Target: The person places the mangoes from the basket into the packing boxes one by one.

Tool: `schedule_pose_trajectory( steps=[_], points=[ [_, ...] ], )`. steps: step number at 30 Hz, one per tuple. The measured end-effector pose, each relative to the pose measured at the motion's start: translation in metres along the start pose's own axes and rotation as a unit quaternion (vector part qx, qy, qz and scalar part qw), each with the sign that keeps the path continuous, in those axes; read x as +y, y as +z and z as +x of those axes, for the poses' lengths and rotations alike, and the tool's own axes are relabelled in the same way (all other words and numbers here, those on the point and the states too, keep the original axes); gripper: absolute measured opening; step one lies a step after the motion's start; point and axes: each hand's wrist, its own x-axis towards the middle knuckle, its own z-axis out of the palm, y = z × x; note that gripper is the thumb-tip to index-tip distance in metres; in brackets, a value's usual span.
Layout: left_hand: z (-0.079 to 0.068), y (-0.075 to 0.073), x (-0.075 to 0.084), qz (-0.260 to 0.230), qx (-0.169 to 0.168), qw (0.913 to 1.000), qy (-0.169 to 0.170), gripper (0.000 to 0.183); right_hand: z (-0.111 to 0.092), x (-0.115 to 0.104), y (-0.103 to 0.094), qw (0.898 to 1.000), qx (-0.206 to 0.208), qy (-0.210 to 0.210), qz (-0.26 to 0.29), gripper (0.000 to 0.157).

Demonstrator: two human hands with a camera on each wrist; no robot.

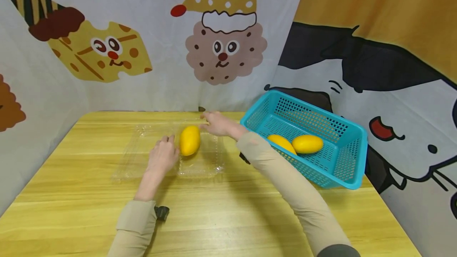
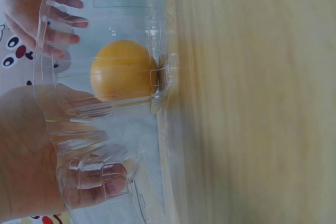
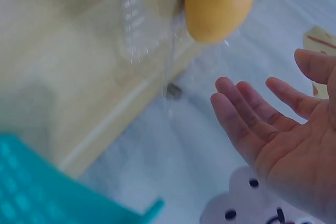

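A yellow mango [image 1: 190,140] lies in the right half of an unfolded clear plastic clamshell box [image 1: 200,169]. Just left of the fruit, my left hand [image 1: 163,154] reaches over the middle of the box, its fingers loosely bent. Through the clear plastic in the left wrist view, the thumb shows close to the mango [image 2: 125,71]. My right hand [image 1: 219,123] is at the box's far right corner, beyond the mango. The right wrist view shows that hand [image 3: 294,140] with spread, relaxed fingers and a bare palm, apart from the fruit.
A turquoise perforated basket [image 1: 351,169] stands at the right of the wooden table [image 1: 214,225], with two more mangoes [image 1: 308,144] inside. My right forearm passes in front of its near left side. A cartoon-printed cloth [image 1: 160,98] hangs behind the table's far edge.
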Motion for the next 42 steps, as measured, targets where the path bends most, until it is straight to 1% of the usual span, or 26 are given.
schedule_pose_trajectory(
  steps=[5,10,16,21,25,29,33,38,42],
  points=[
    [0.000,0.000,0.000,0.002,-0.001,1.0000,0.000,0.055,-0.013,0.010,-0.022,0.999,0.032,-0.009,-0.005,0.046],
    [0.000,0.001,0.000,0.004,0.007,1.0000,0.004,0.055,-0.031,0.027,-0.046,0.998,0.056,0.000,-0.002,0.044],
    [-0.001,0.001,-0.001,0.003,0.011,0.9999,0.006,0.055,-0.058,0.056,-0.071,0.997,0.079,0.019,-0.010,0.042],
    [0.000,0.001,0.000,0.008,0.014,0.9998,0.008,0.055,-0.080,0.085,-0.085,0.996,0.074,0.029,-0.032,0.043],
    [0.000,0.001,0.001,0.009,0.015,0.9998,0.010,0.055,-0.094,0.110,-0.087,0.996,0.057,0.044,-0.048,0.047],
    [0.000,0.001,0.001,0.011,0.015,0.9998,0.011,0.055,-0.106,0.135,-0.083,0.995,0.035,0.064,-0.071,0.049],
    [-0.001,0.001,0.001,0.010,0.015,0.9998,0.011,0.055,-0.115,0.156,-0.077,0.991,-0.004,0.092,-0.094,0.051],
    [-0.001,0.001,0.000,0.009,0.019,0.9997,0.010,0.054,-0.127,0.181,-0.069,0.983,-0.063,0.134,-0.112,0.058],
    [-0.001,0.001,-0.001,0.008,0.021,0.9997,0.011,0.053,-0.137,0.203,-0.062,0.970,-0.102,0.174,-0.133,0.062]
  ],
)
